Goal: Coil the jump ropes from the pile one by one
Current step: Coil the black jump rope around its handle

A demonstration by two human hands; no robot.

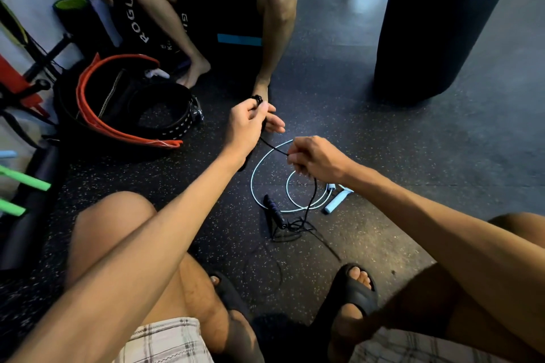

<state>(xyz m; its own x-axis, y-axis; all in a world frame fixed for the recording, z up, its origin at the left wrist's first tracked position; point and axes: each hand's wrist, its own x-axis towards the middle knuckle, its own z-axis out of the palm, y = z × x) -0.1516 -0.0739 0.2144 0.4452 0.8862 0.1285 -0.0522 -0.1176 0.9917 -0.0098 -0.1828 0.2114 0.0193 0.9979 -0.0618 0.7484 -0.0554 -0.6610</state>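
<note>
Black rope (274, 147) taut btwn hands: L hand (250, 124) grips its handle end, R hand (317, 160) pinches cord. Rest trails to floor tangle (295, 225) beside white rope (336, 200). Risk: pulling tightens the knot or drags white rope along.

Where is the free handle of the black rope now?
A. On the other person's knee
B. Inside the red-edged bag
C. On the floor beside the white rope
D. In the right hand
C: the free handle lies on the floor beside the white rope, while the left hand and right hand hold other parts of the black rope.
</note>
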